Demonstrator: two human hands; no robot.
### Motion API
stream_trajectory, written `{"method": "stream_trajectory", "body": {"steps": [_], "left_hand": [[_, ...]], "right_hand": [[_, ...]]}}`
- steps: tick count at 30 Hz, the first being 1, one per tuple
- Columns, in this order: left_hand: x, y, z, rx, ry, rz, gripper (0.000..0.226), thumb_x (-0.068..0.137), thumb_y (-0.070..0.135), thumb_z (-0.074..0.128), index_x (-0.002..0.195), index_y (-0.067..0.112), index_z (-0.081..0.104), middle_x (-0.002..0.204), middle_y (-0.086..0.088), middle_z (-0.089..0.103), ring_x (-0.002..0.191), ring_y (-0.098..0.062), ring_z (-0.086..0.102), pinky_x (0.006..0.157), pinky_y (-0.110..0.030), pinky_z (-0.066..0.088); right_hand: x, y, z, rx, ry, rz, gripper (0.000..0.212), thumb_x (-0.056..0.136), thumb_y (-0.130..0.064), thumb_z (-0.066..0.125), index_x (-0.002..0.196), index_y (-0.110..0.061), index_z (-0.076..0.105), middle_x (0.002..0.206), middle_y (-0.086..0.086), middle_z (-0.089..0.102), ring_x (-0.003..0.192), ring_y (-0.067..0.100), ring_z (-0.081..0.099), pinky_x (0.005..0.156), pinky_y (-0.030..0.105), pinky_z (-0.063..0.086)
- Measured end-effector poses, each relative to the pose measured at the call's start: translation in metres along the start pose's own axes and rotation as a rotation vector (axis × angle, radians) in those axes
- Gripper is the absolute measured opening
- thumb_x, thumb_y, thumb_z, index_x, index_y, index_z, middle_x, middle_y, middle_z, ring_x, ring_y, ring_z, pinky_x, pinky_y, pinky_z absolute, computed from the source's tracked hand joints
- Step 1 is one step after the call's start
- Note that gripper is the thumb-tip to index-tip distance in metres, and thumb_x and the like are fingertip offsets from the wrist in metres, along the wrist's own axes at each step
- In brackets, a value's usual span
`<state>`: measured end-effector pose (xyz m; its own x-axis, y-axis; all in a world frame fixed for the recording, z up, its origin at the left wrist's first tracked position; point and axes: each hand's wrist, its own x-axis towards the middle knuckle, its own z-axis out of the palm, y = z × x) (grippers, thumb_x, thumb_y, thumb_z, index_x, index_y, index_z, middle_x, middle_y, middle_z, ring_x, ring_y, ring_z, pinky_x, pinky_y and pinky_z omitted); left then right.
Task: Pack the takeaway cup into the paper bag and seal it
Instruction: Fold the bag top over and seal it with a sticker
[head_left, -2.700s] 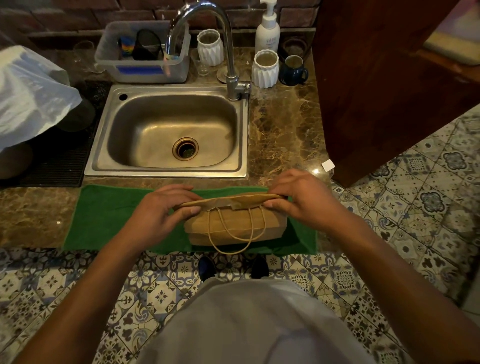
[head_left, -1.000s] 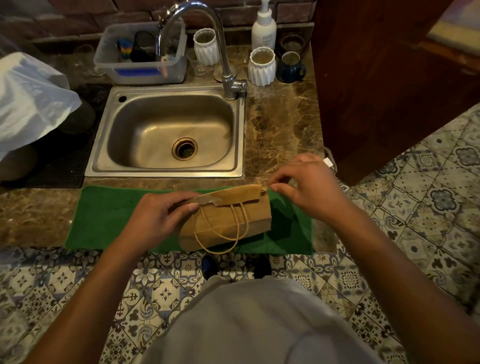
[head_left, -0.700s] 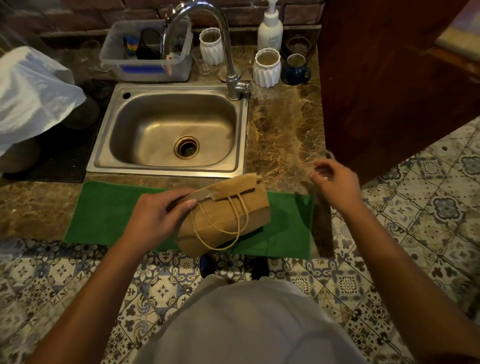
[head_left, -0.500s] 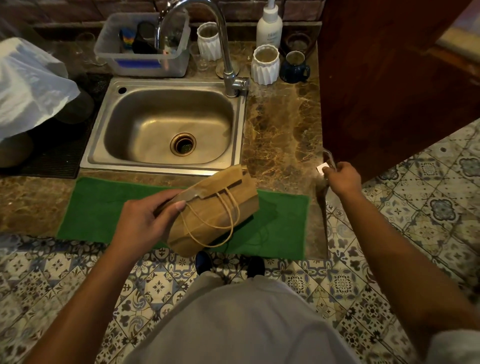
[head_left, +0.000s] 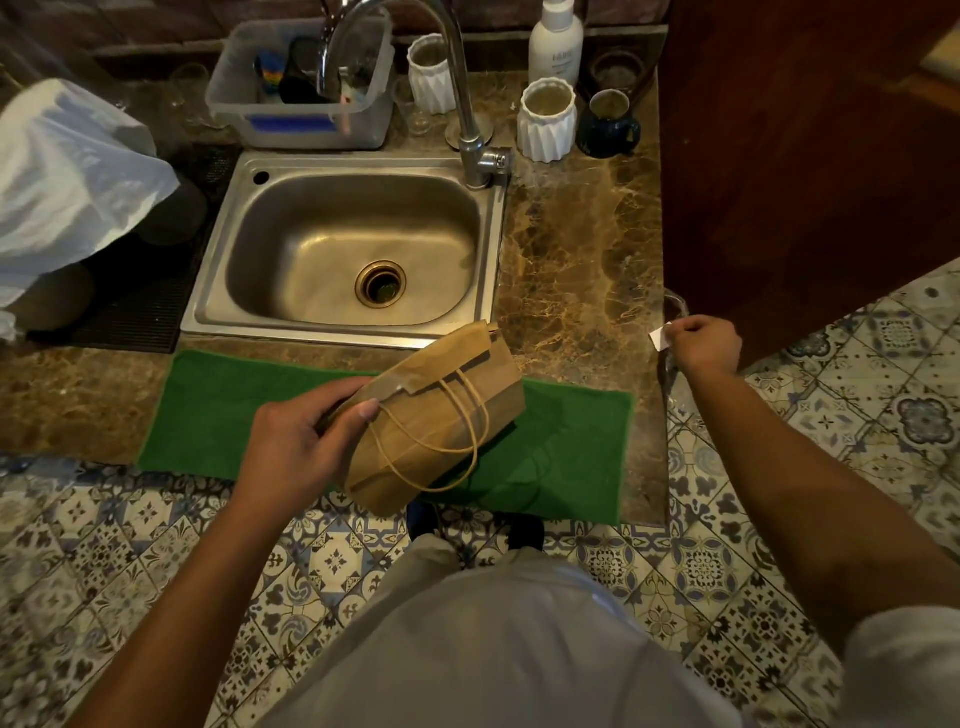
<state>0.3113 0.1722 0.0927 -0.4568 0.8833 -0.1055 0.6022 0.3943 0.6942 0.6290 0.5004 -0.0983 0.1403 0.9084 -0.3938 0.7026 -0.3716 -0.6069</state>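
Observation:
A brown paper bag (head_left: 441, 415) with string handles hangs tilted above the green mat (head_left: 208, 415), its top folded over. My left hand (head_left: 296, 441) grips the bag at its folded top, thumb pressing the flap. The takeaway cup is hidden; the bag bulges as if full. My right hand (head_left: 704, 345) is at the counter's right edge, fingers pinched on a small white piece of tape (head_left: 660, 338) beside a clear tape roll (head_left: 675, 306).
A steel sink (head_left: 343, 249) with a tall tap (head_left: 467, 104) lies behind the mat. White ribbed cups (head_left: 548, 119), a dark mug (head_left: 608, 124), a soap bottle (head_left: 556, 41) and a plastic tub (head_left: 306, 93) line the back. A white plastic bag (head_left: 67, 171) sits left; a wooden panel (head_left: 805, 156) stands right.
My right hand let go of the bag's top and moved right to the counter edge, taking hold of the white tape. My left hand lifted and tilted the bag.

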Motion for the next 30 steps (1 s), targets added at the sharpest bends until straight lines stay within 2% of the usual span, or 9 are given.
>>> {"method": "stream_trajectory", "body": {"steps": [4, 8, 10, 14, 18, 24, 26, 28, 30], "left_hand": [[0.006, 0.002, -0.001, -0.002, 0.001, 0.0, 0.031, 0.091, 0.033, 0.068, 0.111, 0.056, 0.061, 0.097, 0.039, 0.063, 0.094, 0.021, 0.061, 0.078, -0.02, 0.053], [0.008, 0.001, -0.003, 0.015, -0.011, -0.02, 0.03, 0.091, 0.035, 0.067, 0.111, 0.056, 0.061, 0.094, 0.042, 0.064, 0.094, 0.019, 0.061, 0.079, -0.023, 0.054], [0.006, 0.0, -0.004, 0.009, -0.014, -0.022, 0.031, 0.091, 0.033, 0.068, 0.111, 0.056, 0.061, 0.094, 0.049, 0.063, 0.095, 0.022, 0.06, 0.078, -0.021, 0.052], [0.004, -0.002, -0.003, -0.008, -0.009, -0.049, 0.032, 0.091, 0.031, 0.068, 0.113, 0.055, 0.062, 0.095, 0.043, 0.065, 0.097, 0.022, 0.06, 0.078, -0.024, 0.055], [0.003, 0.0, -0.004, 0.005, -0.013, -0.035, 0.032, 0.092, 0.032, 0.067, 0.112, 0.056, 0.062, 0.096, 0.053, 0.06, 0.098, 0.02, 0.061, 0.077, -0.023, 0.054], [0.0, -0.001, -0.001, -0.033, 0.009, -0.047, 0.034, 0.092, 0.028, 0.068, 0.115, 0.053, 0.063, 0.106, 0.03, 0.067, 0.104, 0.003, 0.066, 0.084, -0.034, 0.058], [-0.001, -0.001, 0.0, -0.039, 0.012, -0.041, 0.032, 0.092, 0.031, 0.068, 0.116, 0.052, 0.064, 0.106, 0.032, 0.067, 0.104, 0.005, 0.067, 0.083, -0.033, 0.058], [-0.001, -0.001, 0.001, -0.037, 0.014, -0.046, 0.032, 0.092, 0.03, 0.068, 0.118, 0.049, 0.065, 0.107, 0.027, 0.069, 0.103, 0.005, 0.067, 0.084, -0.033, 0.058], [-0.001, 0.0, 0.001, -0.036, 0.02, -0.053, 0.034, 0.092, 0.028, 0.069, 0.117, 0.05, 0.063, 0.106, 0.026, 0.068, 0.1, 0.013, 0.064, 0.083, -0.027, 0.056]], "right_hand": [[-0.001, 0.003, -0.001, -0.011, 0.016, -0.029, 0.015, 0.091, -0.027, 0.07, 0.099, -0.019, 0.079, 0.102, 0.008, 0.077, 0.095, 0.025, 0.071, 0.077, 0.031, 0.053], [-0.003, 0.003, 0.0, -0.062, 0.04, -0.082, 0.015, 0.092, -0.026, 0.069, 0.1, -0.019, 0.079, 0.1, 0.009, 0.077, 0.092, 0.026, 0.071, 0.072, 0.027, 0.047], [-0.004, 0.003, 0.001, -0.094, 0.058, -0.106, 0.014, 0.093, -0.027, 0.068, 0.099, -0.019, 0.079, 0.099, 0.008, 0.078, 0.09, 0.025, 0.071, 0.07, 0.028, 0.047], [-0.003, 0.005, 0.002, -0.183, 0.082, -0.195, 0.015, 0.094, -0.028, 0.067, 0.1, -0.02, 0.078, 0.098, 0.007, 0.078, 0.088, 0.026, 0.071, 0.071, 0.032, 0.053], [-0.003, 0.004, 0.0, -0.248, 0.097, -0.259, 0.016, 0.095, -0.028, 0.066, 0.1, -0.019, 0.078, 0.097, 0.008, 0.078, 0.087, 0.028, 0.072, 0.075, 0.038, 0.057], [-0.006, 0.008, 0.002, -0.288, 0.135, -0.339, 0.017, 0.095, -0.027, 0.064, 0.102, -0.019, 0.078, 0.099, 0.007, 0.077, 0.089, 0.027, 0.071, 0.073, 0.036, 0.056], [-0.007, 0.011, 0.003, -0.275, 0.14, -0.328, 0.018, 0.094, -0.029, 0.065, 0.104, -0.02, 0.077, 0.1, 0.007, 0.076, 0.091, 0.027, 0.07, 0.074, 0.037, 0.057], [-0.009, 0.011, 0.004, -0.259, 0.14, -0.323, 0.017, 0.094, -0.028, 0.065, 0.103, -0.021, 0.077, 0.101, 0.007, 0.076, 0.093, 0.027, 0.069, 0.076, 0.04, 0.057], [-0.011, 0.01, 0.004, -0.253, 0.145, -0.334, 0.016, 0.094, -0.026, 0.066, 0.103, -0.019, 0.077, 0.102, 0.007, 0.076, 0.094, 0.028, 0.069, 0.073, 0.036, 0.053]]}}
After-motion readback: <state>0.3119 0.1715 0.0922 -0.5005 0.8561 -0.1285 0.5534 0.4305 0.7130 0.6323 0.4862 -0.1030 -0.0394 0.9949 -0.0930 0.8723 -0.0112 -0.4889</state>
